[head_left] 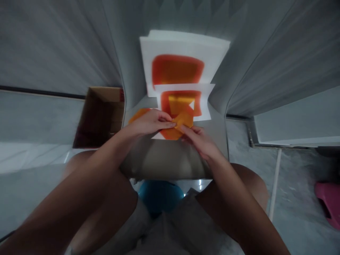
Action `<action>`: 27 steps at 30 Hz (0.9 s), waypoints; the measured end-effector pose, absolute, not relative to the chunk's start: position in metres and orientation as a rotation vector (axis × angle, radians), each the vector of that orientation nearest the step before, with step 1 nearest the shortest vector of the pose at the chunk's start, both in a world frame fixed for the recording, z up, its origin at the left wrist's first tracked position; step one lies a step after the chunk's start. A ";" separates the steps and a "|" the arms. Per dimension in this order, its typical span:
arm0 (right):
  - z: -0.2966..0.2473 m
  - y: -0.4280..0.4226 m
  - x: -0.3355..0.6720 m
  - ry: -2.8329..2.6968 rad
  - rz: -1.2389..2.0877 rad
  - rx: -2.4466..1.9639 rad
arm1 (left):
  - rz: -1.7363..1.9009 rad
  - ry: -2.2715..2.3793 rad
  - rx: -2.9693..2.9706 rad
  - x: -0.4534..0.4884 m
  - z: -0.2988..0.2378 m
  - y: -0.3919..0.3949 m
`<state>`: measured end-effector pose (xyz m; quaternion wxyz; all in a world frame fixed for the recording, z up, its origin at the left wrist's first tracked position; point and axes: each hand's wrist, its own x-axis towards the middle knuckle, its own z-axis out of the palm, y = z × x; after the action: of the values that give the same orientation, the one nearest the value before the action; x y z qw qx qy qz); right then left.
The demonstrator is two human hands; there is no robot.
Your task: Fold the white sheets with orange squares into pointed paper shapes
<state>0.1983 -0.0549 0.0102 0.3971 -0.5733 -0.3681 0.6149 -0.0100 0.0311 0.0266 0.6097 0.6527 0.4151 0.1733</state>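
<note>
Between my two hands is a folded piece of orange paper, tilted above the seat. My left hand pinches its left edge between thumb and fingers. From the lower right, my right hand grips the same paper, with the thumb on top. More orange paper shows just under the hands, and another orange piece lies partly behind my left wrist. Behind the fingers rests a white sheet with a red and orange patch. A larger white sheet with a similar patch leans against the backrest.
The papers lie on a grey chair seat with a high curved back. To the left stands an open cardboard box. A blue round thing is below the seat, and a pink plastic object is on the floor at far right.
</note>
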 end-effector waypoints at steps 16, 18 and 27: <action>0.007 -0.060 0.197 -1.228 1.513 -1.395 | 0.586 0.927 1.469 0.005 0.028 0.025; 0.009 -0.060 0.196 -1.253 1.535 -1.382 | 0.582 0.915 1.462 0.004 0.028 0.024; 0.017 -0.062 0.195 -1.258 1.550 -1.409 | 0.683 0.944 1.356 0.011 0.023 0.022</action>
<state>0.1951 -0.0624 0.0166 0.3421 -0.5417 -0.4837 0.5962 0.0113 0.0217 0.0232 0.6264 0.5913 0.4115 0.2978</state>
